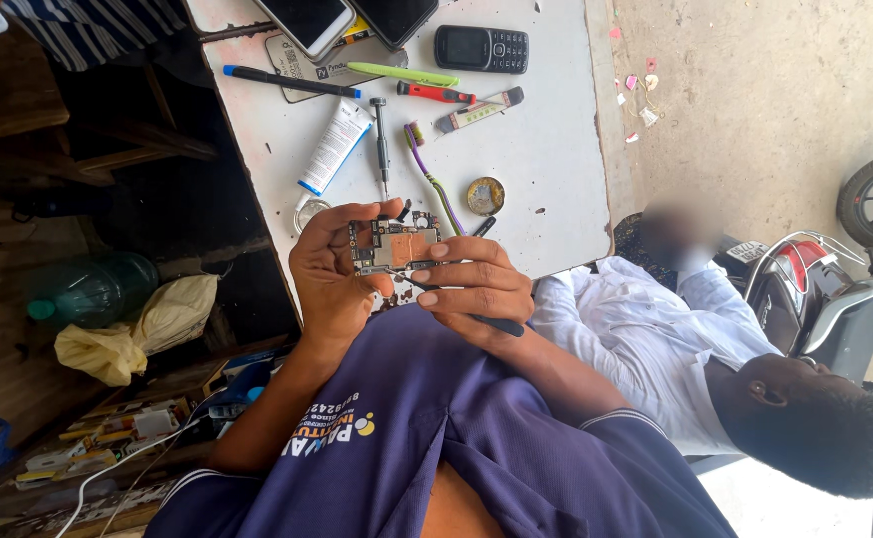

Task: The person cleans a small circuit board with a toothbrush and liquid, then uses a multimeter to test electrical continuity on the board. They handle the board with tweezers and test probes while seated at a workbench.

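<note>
My left hand (332, 274) grips a small phone circuit board (393, 246) with a copper patch by its left edge, just above the near edge of the white table (546, 169). My right hand (476, 289) steadies the board's right side with its fingertips and holds a thin dark tool (501, 325) that points toward the board. Both arms come out of my purple shirt (456, 438) at the bottom.
On the table lie a white tube (335, 145), a small screwdriver (381, 144), a purple toothbrush (426, 169), a round tin (485, 195), a black keypad phone (482, 48), two smartphones (307, 20), pens and drivers. A person in a white shirt (645, 339) sits on the right by a motorbike (855, 289).
</note>
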